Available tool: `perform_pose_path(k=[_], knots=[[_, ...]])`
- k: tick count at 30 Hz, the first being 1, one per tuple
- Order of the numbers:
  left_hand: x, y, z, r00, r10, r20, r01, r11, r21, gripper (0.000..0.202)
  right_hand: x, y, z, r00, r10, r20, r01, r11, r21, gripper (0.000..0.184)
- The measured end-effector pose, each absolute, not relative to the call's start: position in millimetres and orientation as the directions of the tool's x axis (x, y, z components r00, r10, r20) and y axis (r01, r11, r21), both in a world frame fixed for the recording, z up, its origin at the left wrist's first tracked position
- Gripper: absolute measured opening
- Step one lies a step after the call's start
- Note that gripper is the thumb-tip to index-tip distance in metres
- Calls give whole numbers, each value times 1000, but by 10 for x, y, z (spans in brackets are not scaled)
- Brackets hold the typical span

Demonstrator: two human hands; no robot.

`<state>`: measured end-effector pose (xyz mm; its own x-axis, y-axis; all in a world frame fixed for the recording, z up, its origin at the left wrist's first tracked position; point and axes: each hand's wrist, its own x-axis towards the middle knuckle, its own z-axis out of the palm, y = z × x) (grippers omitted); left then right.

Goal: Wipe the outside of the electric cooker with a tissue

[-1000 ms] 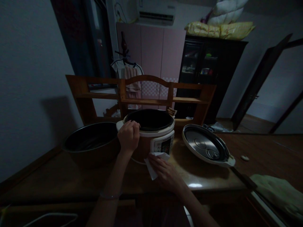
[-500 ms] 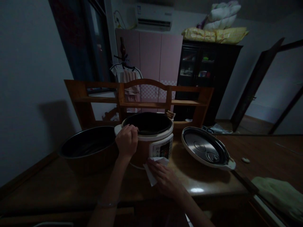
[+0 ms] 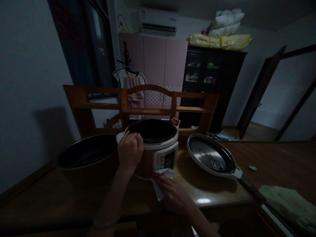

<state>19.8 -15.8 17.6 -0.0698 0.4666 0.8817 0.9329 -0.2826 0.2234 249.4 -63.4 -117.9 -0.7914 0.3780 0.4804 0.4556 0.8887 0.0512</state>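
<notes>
In the middle of the desk stands an uncovered electric cooker (image 3: pixel 145 158), white-rimmed with a control panel on its front. My left hand (image 3: pixel 130 149) is closed round the cooker's rim at its left front. Against the lower front, under the panel, my right hand (image 3: pixel 170 191) presses a white tissue (image 3: pixel 159 194); its fingers lie over the tissue. Left of the cooker sits a dark inner pot (image 3: pixel 74 168). To the right lies the cooker's detached lid (image 3: pixel 208 154), its metal inner side facing up.
A wooden shelf rack (image 3: pixel 148 111) runs along the back of the wooden desk (image 3: pixel 202 192). Beyond the desk's right edge lies a pale green cloth (image 3: pixel 286 200). A small white object (image 3: pixel 252 168) is on the brown surface at right.
The whole view has shifted slightly, so the scene sits a little lower and further left. Both hands keep their places on the cooker, and the tissue stays under my right hand.
</notes>
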Motion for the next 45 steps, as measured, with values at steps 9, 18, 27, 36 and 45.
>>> perform_pose_path(k=[9,18,27,36,45], knots=[[865,-243,282,17,436,900,979,-191,74,37,2679,-871,-1133,-723,338,603,451,891,41,62],[895,-67,200,48,380,924,958,-280,66,43,3225,-1165,-1158,-616,419,667,574,818,17,68],[689,-19,177,84,421,903,908,-407,105,43,3354,-1115,-1128,-536,420,733,594,804,-26,65],[221,67,156,184,447,875,824,-556,110,44,3467,-1125,-1239,-389,540,746,646,737,-197,60],[-125,174,138,206,486,849,746,-639,185,46,3570,-999,-1451,273,924,269,117,246,-962,51]])
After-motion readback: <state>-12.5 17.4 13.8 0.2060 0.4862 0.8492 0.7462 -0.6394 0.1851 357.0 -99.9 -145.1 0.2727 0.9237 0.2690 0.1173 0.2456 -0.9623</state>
